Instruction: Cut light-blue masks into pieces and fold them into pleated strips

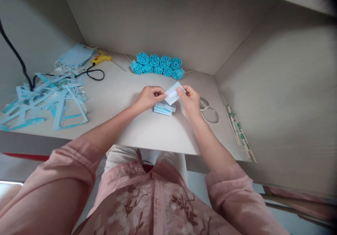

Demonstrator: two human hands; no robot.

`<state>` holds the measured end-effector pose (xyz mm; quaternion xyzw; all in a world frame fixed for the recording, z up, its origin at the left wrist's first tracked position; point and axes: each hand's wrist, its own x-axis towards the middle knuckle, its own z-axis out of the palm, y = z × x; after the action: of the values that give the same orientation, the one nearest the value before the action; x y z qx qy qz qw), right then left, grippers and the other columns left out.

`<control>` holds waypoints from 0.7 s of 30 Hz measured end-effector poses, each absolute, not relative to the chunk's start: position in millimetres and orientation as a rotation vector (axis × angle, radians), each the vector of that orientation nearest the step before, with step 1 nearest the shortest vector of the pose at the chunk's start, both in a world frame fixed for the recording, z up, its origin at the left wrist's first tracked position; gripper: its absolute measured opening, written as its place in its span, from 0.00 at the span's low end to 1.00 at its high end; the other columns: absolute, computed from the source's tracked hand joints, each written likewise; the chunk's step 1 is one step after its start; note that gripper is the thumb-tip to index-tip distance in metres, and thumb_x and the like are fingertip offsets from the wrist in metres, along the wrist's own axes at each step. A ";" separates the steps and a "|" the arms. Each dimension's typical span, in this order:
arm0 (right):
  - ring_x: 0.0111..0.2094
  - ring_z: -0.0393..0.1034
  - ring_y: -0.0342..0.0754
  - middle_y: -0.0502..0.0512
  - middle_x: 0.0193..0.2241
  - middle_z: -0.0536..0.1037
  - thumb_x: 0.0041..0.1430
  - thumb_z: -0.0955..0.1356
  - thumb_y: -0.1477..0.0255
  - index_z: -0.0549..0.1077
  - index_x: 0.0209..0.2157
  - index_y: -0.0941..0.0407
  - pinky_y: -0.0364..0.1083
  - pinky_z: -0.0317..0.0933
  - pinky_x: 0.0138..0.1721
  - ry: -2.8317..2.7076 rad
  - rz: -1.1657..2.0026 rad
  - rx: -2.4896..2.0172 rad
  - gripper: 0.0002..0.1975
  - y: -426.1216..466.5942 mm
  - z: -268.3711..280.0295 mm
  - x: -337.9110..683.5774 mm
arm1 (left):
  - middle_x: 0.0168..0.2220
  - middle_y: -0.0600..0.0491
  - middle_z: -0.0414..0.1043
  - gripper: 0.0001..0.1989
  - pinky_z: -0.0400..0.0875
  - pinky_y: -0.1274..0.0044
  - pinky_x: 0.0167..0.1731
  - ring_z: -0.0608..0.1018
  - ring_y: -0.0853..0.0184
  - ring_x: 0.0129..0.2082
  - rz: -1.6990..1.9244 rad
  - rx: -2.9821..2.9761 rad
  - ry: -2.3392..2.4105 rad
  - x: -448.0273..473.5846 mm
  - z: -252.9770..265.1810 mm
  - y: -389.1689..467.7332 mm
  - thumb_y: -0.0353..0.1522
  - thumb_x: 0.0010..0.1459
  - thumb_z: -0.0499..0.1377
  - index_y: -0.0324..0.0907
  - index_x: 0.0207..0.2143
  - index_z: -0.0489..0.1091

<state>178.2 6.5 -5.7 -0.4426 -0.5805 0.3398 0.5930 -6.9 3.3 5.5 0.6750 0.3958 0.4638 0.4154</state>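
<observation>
Between my two hands is a light blue rectangular piece (173, 93), like folded face-mask fabric, tilted above the table. My left hand (151, 96) pinches its left corner between thumb and fingers. At its right edge, my right hand (191, 99) grips it with the thumb on top. Just below lies a small stack of similar blue pieces (163, 109) on the table. Scissors (209, 112) rest beside my right hand, their blades hidden behind it. Beyond my hands, several blue fabric roses (158, 65) are lined up in two rows.
Cut blue strips (58, 98) lie heaped at the left, with whole blue masks (76, 56) behind them. A yellow glue gun (101, 57) with a black cord (96, 74) sits nearby. Thin sticks with green tape (239, 131) lie along the right wall. Panels enclose the table (126, 131).
</observation>
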 end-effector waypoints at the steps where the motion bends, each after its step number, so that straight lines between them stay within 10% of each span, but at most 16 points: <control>1: 0.28 0.67 0.42 0.47 0.26 0.75 0.50 0.73 0.57 0.75 0.30 0.54 0.42 0.62 0.32 -1.346 0.789 -1.032 0.14 6.2 -5.2 177.9 | 0.21 0.56 0.67 0.11 0.58 0.81 0.23 0.65 0.75 0.22 1.163 1.702 0.996 -7.1 4.7 3.7 0.37 0.48 0.62 0.36 0.24 0.72; 21: 0.28 0.66 0.43 0.47 0.27 0.77 0.54 0.71 0.60 0.78 0.33 0.53 0.44 0.61 0.33 -1.555 0.605 -1.088 0.11 0.7 -9.3 176.4 | 0.28 0.52 0.73 0.13 0.64 0.79 0.31 0.71 0.71 0.28 1.185 1.805 0.977 -7.9 6.1 2.9 0.39 0.52 0.59 0.37 0.26 0.73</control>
<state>176.4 0.7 -9.3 -0.4586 -0.6551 0.2548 0.5437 -7.9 2.9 6.1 0.7057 0.3818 0.4634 0.3761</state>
